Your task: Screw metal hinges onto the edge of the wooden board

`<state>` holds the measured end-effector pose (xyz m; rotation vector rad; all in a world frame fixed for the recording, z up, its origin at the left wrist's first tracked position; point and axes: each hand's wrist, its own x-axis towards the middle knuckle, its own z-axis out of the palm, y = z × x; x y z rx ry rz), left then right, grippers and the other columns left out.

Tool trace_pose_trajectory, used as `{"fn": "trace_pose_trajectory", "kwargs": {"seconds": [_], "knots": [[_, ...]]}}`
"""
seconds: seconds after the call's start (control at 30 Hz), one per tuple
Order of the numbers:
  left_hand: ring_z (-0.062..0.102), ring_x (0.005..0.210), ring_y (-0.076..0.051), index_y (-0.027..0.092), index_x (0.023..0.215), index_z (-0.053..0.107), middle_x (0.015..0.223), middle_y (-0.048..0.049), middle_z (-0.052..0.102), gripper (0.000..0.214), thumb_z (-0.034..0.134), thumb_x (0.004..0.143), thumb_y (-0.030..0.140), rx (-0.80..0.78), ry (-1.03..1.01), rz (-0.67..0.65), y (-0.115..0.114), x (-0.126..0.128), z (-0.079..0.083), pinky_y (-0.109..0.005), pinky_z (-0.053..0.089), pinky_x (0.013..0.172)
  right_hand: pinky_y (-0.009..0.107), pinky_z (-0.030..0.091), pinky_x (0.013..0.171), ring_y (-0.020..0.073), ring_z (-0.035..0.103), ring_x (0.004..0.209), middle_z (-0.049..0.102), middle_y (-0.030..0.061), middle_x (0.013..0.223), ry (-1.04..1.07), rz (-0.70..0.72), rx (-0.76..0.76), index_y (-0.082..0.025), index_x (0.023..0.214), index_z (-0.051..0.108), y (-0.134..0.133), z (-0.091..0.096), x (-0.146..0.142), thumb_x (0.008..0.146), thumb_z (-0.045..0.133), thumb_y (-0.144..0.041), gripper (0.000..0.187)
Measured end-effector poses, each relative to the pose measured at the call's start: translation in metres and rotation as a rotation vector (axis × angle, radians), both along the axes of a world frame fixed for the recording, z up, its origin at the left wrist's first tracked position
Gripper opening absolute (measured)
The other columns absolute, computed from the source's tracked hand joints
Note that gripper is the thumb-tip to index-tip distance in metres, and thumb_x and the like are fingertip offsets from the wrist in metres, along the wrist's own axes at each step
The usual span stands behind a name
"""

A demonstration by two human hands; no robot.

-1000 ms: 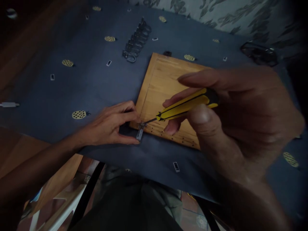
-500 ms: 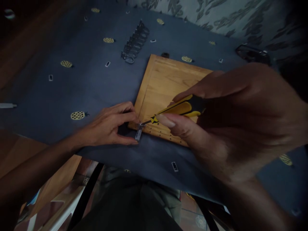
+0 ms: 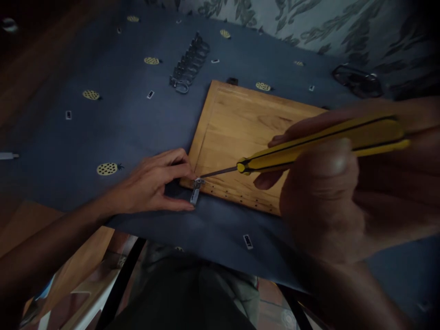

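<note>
My right hand (image 3: 330, 197) grips a yellow and black screwdriver (image 3: 319, 144), thumb along its handle. The thin shaft points left, its tip at a small metal fitting (image 3: 195, 191) on the near left corner of a wooden board (image 3: 240, 123). From the left, the thumb and index finger of my left hand (image 3: 154, 181) close around that fitting, which juts past the board's near edge. A row of small dark holes runs along that edge. Whether the tip sits in a screw is too small to tell.
A blue cloth (image 3: 130, 133) with pineapple prints covers the table. Beyond the board lie a row of dark clasps with loops (image 3: 189, 64) and a small dark piece (image 3: 232, 81). A dark object (image 3: 357, 80) lies far right; a white stick-like thing (image 3: 7, 156) is at left.
My right hand has shifted right and back, and the screwdriver now shows more of its handle and shaft. My left hand stays at the fitting. The whole view has shifted slightly.
</note>
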<state>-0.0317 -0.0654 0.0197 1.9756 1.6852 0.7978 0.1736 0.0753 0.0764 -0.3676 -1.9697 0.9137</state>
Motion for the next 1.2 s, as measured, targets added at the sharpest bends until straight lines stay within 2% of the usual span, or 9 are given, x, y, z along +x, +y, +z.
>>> {"fn": "trace_pose_trajectory", "kwargs": {"seconds": [0.1, 0.17, 0.3, 0.43, 0.6, 0.73, 0.93, 1.07, 1.2], "knots": [[0.064, 0.101, -0.022, 0.02, 0.116, 0.068, 0.111, -0.0055, 0.063, 0.033, 0.077, 0.096, 0.045, -0.007, 0.006, 0.0, 0.0, 0.0, 0.0, -0.031, 0.05, 0.081, 0.036, 0.055, 0.053, 0.0208, 0.07, 0.068, 0.074, 0.0026, 0.092, 0.031, -0.019, -0.025, -0.03, 0.094, 0.079, 0.0, -0.005, -0.001, 0.098, 0.074, -0.038, 0.009], [0.064, 0.101, -0.022, 0.019, 0.116, 0.069, 0.111, -0.0063, 0.063, 0.034, 0.078, 0.096, 0.044, 0.001, -0.003, -0.008, 0.0, 0.0, -0.001, -0.032, 0.05, 0.081, 0.036, 0.057, 0.055, 0.0242, 0.073, 0.075, 0.075, 0.0022, 0.093, 0.011, -0.008, -0.004, -0.032, 0.097, 0.08, -0.001, -0.008, -0.002, 0.092, 0.081, -0.037, 0.007], [0.064, 0.102, -0.023, 0.018, 0.115, 0.067, 0.112, -0.0074, 0.062, 0.034, 0.077, 0.096, 0.045, 0.011, -0.005, -0.017, 0.0, 0.0, -0.002, -0.032, 0.051, 0.081, 0.04, 0.063, 0.059, 0.0358, 0.078, 0.102, 0.078, 0.0045, 0.104, -0.124, 0.067, 0.052, -0.036, 0.11, 0.077, -0.002, -0.007, -0.009, 0.089, 0.082, -0.054, 0.028], [0.064, 0.101, -0.023, 0.019, 0.114, 0.067, 0.111, -0.0069, 0.062, 0.034, 0.076, 0.097, 0.047, -0.006, -0.014, -0.011, -0.001, 0.0, -0.002, -0.034, 0.052, 0.083, 0.041, 0.066, 0.062, 0.0378, 0.078, 0.108, 0.079, 0.0052, 0.109, -0.151, 0.097, 0.043, -0.036, 0.116, 0.076, -0.001, -0.005, -0.016, 0.086, 0.084, -0.059, 0.039], [0.063, 0.101, -0.024, 0.019, 0.118, 0.07, 0.113, -0.0078, 0.061, 0.036, 0.077, 0.096, 0.046, -0.038, -0.018, 0.0, 0.0, 0.001, 0.002, -0.035, 0.053, 0.085, 0.041, 0.064, 0.062, 0.0343, 0.079, 0.096, 0.079, 0.004, 0.103, -0.158, 0.059, 0.036, -0.034, 0.11, 0.077, -0.001, -0.007, -0.008, 0.086, 0.085, -0.053, 0.031], [0.063, 0.101, -0.023, 0.016, 0.121, 0.071, 0.113, -0.0076, 0.061, 0.035, 0.075, 0.098, 0.043, -0.051, -0.017, -0.012, 0.0, 0.001, 0.004, -0.032, 0.052, 0.083, 0.037, 0.061, 0.063, 0.0206, 0.072, 0.07, 0.073, -0.0004, 0.085, -0.184, -0.013, 0.053, -0.028, 0.094, 0.073, -0.002, -0.004, -0.002, 0.095, 0.079, -0.04, 0.014], [0.063, 0.103, -0.022, 0.019, 0.116, 0.07, 0.114, -0.0053, 0.062, 0.034, 0.078, 0.095, 0.044, -0.05, 0.003, 0.011, -0.001, 0.001, -0.001, -0.03, 0.051, 0.084, 0.025, 0.05, 0.053, 0.0075, 0.059, 0.054, 0.058, -0.0077, 0.069, -0.113, 0.015, 0.244, -0.024, 0.086, 0.059, -0.001, -0.005, -0.007, 0.094, 0.081, -0.035, 0.026], [0.064, 0.102, -0.023, 0.019, 0.116, 0.069, 0.113, -0.0057, 0.062, 0.036, 0.079, 0.094, 0.045, -0.015, -0.002, 0.011, -0.001, 0.001, -0.002, -0.033, 0.051, 0.083, 0.025, 0.049, 0.052, 0.0075, 0.059, 0.052, 0.055, -0.0093, 0.067, -0.044, 0.014, 0.28, -0.025, 0.087, 0.053, 0.0, -0.009, -0.01, 0.094, 0.082, -0.027, 0.03], [0.063, 0.1, -0.022, 0.019, 0.111, 0.07, 0.112, -0.0054, 0.061, 0.029, 0.077, 0.096, 0.044, -0.021, -0.018, 0.011, 0.0, 0.002, 0.0, -0.033, 0.051, 0.083, 0.027, 0.052, 0.049, 0.0106, 0.06, 0.055, 0.06, -0.0058, 0.067, -0.019, -0.01, 0.252, -0.024, 0.086, 0.062, 0.001, -0.004, -0.009, 0.09, 0.085, -0.028, 0.023]]}}
